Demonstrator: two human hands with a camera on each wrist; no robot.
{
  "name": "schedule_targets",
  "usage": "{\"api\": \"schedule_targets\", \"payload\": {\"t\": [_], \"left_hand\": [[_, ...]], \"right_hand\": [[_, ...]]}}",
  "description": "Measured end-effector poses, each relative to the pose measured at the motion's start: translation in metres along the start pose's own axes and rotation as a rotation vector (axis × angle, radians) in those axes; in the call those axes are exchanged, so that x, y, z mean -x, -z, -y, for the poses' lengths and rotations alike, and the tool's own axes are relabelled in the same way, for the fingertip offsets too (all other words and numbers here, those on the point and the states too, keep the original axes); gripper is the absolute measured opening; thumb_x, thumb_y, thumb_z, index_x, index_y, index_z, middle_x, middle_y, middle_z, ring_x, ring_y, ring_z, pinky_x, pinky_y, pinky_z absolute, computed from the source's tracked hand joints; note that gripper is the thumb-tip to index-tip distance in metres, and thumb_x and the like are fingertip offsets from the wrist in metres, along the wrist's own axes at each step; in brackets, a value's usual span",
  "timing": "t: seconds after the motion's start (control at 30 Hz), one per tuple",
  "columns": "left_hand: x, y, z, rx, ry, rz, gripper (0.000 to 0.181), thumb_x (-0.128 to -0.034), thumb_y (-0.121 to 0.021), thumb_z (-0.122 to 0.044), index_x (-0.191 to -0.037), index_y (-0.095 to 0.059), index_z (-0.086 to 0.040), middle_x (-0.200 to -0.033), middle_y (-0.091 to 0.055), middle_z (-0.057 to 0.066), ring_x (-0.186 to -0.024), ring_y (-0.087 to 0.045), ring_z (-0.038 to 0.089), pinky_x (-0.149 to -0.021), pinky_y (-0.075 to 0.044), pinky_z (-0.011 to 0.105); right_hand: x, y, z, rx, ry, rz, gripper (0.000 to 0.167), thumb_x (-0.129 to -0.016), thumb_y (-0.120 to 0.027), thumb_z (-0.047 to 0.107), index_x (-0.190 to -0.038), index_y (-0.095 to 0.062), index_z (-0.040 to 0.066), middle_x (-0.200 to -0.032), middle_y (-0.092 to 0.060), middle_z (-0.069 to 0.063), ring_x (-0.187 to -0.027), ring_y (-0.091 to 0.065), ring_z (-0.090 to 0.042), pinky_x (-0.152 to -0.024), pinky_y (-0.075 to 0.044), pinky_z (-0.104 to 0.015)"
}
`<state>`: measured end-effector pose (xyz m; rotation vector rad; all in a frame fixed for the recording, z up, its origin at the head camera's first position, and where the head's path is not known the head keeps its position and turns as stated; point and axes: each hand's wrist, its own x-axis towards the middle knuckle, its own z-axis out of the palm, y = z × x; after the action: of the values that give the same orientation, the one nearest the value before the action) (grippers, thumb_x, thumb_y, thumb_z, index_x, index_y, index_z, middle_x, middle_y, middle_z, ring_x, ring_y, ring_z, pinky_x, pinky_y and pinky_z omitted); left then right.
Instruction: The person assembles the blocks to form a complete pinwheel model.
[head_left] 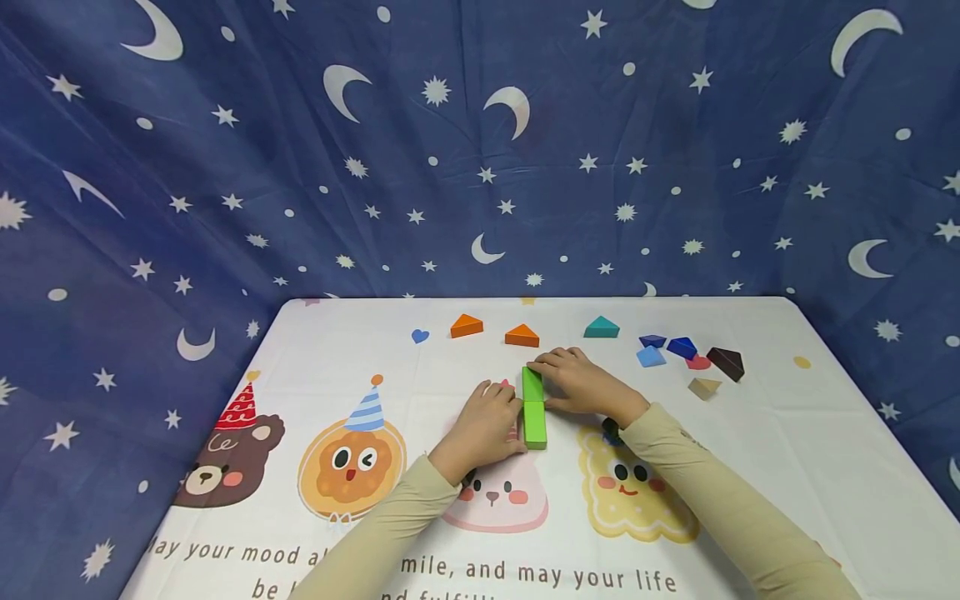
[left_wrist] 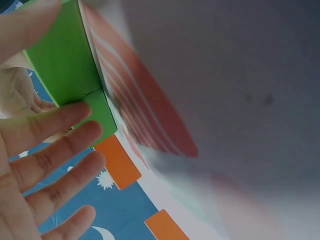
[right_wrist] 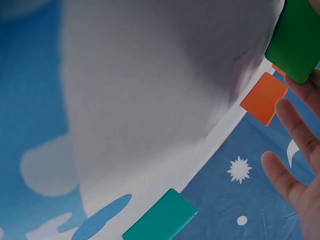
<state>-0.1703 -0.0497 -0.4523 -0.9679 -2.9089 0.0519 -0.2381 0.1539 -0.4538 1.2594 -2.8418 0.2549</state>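
Two bright green blocks lie end to end on the white tabletop, a near block (head_left: 535, 427) and a far block (head_left: 532, 383), forming one straight bar. On the bar's left side, my left hand (head_left: 486, 421) touches it with thumb and forefinger; its other fingers are spread and fairly straight in the left wrist view. From the right, my right hand (head_left: 585, 383) rests against the far block, with the forefinger at its far end. In the right wrist view, the other fingers stand apart from the green block (right_wrist: 296, 42). Neither hand is curled round a block.
Behind the hands stand two orange triangular blocks (head_left: 467, 326) and a teal triangular block (head_left: 602, 327). To the right lie dark blue blocks (head_left: 682, 347), a light blue block (head_left: 651, 357), a dark brown block (head_left: 726, 364) and a tan block (head_left: 705, 387). A starry blue curtain (head_left: 450, 200) hangs behind.
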Motion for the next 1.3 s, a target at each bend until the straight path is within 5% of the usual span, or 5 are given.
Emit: {"api": "schedule_targets", "payload": {"t": [0.6,1.3], "left_hand": [[0.002,0.0,-0.002,0.01,0.019,0.029,0.063,-0.0767,-0.065,-0.059,-0.119,-0.06,-0.012,-0.115,-0.059,0.003,-0.116,-0.051,0.02,-0.107,-0.036,0.042],[0.017,-0.003,-0.004,-0.069,-0.083,0.009,0.065,-0.0767,-0.059,-0.067,-0.114,-0.057,-0.014,-0.109,-0.059,0.001,-0.107,-0.053,0.018,-0.105,-0.037,0.039]], "right_hand": [[0.0,-0.001,-0.003,-0.01,0.008,0.011,0.067,-0.076,-0.076,0.033,-0.132,-0.052,0.006,-0.128,-0.057,-0.009,-0.119,-0.05,-0.029,-0.098,-0.04,-0.051],[0.011,-0.003,0.013,-0.028,0.039,0.033,0.065,-0.078,-0.074,0.037,-0.13,-0.051,0.006,-0.125,-0.057,-0.008,-0.119,-0.051,-0.027,-0.1,-0.038,-0.049]]}}
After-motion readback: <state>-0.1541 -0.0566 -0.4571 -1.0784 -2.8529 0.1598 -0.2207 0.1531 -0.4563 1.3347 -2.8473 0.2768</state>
